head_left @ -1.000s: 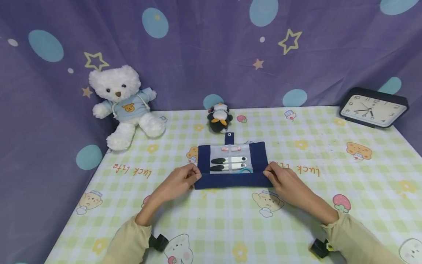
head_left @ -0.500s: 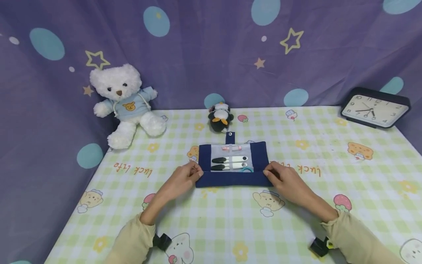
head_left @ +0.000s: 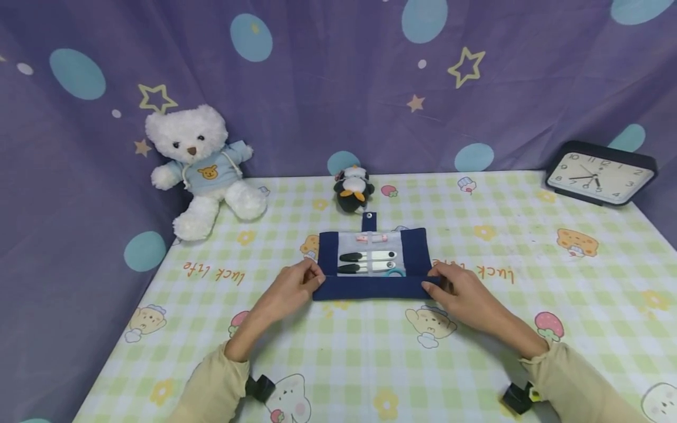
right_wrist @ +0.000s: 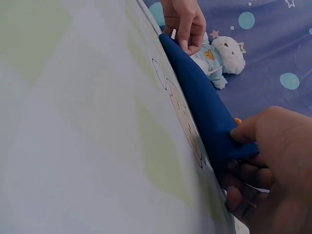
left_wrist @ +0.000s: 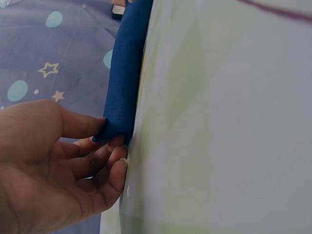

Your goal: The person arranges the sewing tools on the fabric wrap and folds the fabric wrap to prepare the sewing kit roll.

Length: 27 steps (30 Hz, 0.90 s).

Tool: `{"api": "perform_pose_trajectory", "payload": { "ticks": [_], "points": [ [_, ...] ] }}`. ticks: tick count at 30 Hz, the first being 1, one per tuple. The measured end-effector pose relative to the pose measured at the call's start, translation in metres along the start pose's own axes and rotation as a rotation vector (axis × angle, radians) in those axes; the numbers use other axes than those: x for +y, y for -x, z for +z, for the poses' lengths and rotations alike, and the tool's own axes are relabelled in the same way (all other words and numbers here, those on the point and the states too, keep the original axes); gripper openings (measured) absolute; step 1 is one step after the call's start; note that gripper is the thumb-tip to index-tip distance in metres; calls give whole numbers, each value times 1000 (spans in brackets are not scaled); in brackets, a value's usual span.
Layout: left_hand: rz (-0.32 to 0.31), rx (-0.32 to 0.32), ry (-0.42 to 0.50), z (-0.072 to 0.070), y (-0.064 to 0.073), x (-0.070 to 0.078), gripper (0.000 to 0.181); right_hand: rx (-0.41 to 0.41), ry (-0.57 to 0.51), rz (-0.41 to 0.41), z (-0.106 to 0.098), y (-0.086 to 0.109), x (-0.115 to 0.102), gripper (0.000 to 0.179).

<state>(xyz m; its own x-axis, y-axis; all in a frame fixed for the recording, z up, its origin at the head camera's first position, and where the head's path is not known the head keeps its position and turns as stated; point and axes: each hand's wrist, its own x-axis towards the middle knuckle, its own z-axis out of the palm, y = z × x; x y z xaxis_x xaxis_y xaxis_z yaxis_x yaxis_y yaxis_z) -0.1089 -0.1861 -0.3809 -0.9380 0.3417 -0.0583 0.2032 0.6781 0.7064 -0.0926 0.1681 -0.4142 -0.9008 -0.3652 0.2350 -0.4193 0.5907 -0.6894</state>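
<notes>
A navy fabric tool roll (head_left: 375, 288) lies unfolded on the table in the head view, its near edge folded up as a flap. On its grey lining, two silver tools with black ends (head_left: 351, 257) sit under a strap. A teal loop (head_left: 394, 272) pokes out above the flap, the rest of it hidden; small pink items (head_left: 378, 238) lie higher up. My left hand (head_left: 293, 285) pinches the flap's left corner. At the right corner, my right hand (head_left: 460, 291) grips the fabric between thumb and fingers, as the right wrist view also shows.
A snap tab (head_left: 369, 222) sticks out from the roll's far side, close to a penguin toy (head_left: 353, 189). A white teddy bear (head_left: 198, 170) sits at the back left. A black clock (head_left: 600, 176) stands at the back right. The checked tablecloth (head_left: 359, 358) spreads in front.
My right thumb and fingers have shifted slightly at the right corner and stand further apart around the flap. The left hand and the roll are almost unchanged.
</notes>
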Motion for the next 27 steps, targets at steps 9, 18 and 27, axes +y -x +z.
{"api": "perform_pose_trajectory", "payload": {
  "ticks": [9,18,27],
  "points": [
    [-13,-23,-21,0,0,0,8,11,-4,60,1,-3,-1,11],
    [194,40,-284,5,5,9,31,43,13,71,5,-4,-1,9],
    [456,19,-512,8,7,9,32,78,131,-38,11,-3,-3,18]
  ]
}}
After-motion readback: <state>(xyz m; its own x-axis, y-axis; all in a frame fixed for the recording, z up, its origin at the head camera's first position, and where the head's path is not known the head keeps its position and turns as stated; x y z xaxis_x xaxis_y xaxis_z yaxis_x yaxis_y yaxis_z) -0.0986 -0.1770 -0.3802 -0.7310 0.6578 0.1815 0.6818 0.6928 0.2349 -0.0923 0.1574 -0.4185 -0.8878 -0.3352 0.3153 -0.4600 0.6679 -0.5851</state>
